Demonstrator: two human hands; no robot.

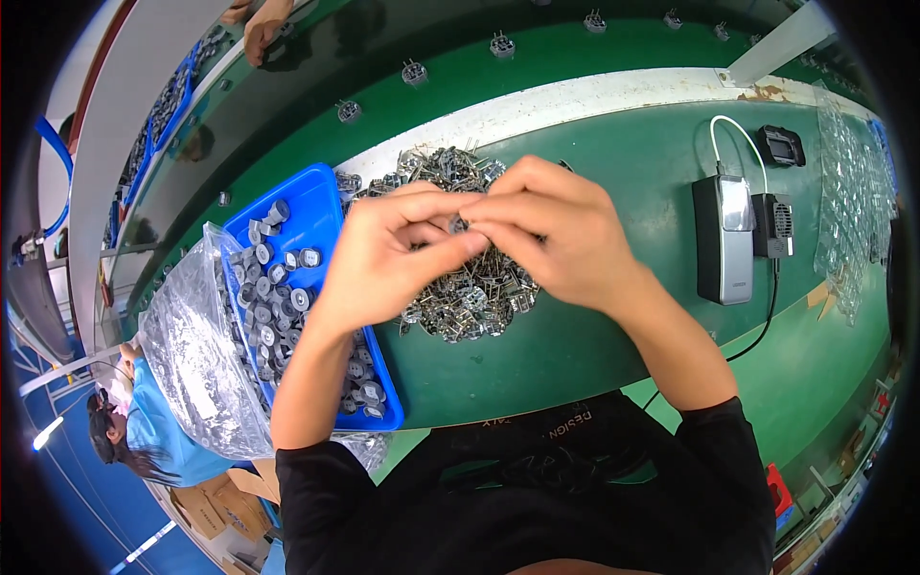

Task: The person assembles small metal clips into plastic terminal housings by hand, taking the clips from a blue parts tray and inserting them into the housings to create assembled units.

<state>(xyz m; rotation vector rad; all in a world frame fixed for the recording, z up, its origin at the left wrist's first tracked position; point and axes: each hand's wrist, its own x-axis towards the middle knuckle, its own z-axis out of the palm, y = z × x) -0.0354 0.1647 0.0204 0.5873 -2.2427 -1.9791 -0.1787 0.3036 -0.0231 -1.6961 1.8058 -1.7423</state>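
Note:
My left hand [379,254] and my right hand [561,235] meet above the green bench, fingertips almost touching. Pinched between them is a small grey part [458,224], mostly covered by the fingers. Both hands are closed on it. Beneath them lies a heap of small metal parts with thin prongs [470,302], spreading out behind the hands too. Beside my left forearm stands a blue tray [391,398] holding many small grey round caps [273,311]; the forearm crosses over part of it.
A clear plastic bag [196,355] hangs over the tray's left side. Along the far green belt [460,62] sit several pronged parts. To the right are a grey power bank [725,240] with cables, a black holder [781,146] and bubble wrap [848,211]. Another person's hand [265,29] shows at the top.

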